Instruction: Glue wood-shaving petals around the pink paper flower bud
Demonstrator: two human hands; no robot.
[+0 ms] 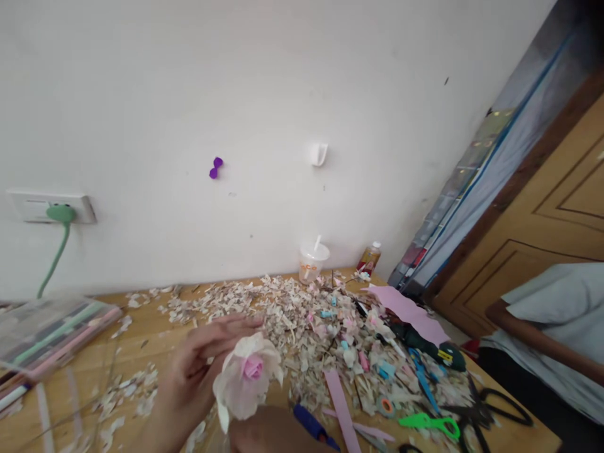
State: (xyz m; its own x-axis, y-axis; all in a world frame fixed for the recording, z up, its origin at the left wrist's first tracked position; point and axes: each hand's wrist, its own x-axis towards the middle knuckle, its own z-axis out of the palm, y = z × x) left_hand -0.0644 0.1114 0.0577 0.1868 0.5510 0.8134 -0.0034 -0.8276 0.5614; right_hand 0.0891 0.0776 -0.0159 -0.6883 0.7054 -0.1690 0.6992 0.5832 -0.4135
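An artificial flower, with pale cream petals around a pink rolled centre, stands in front of my left hand. The fingers of that hand bend behind the petals, closed on the flower; their exact contact is partly hidden. Just under the bloom, at the bottom edge, shows the blurred back of my right hand, its fingers out of sight. Close to its right side is a dark blue handle, and whether the hand grips it is not visible.
Pale scraps cover much of the wooden table. Green scissors, black scissors and pink strips lie right. A lidded cup and bottle stand by the wall; a clear case lies left. Another person is at right.
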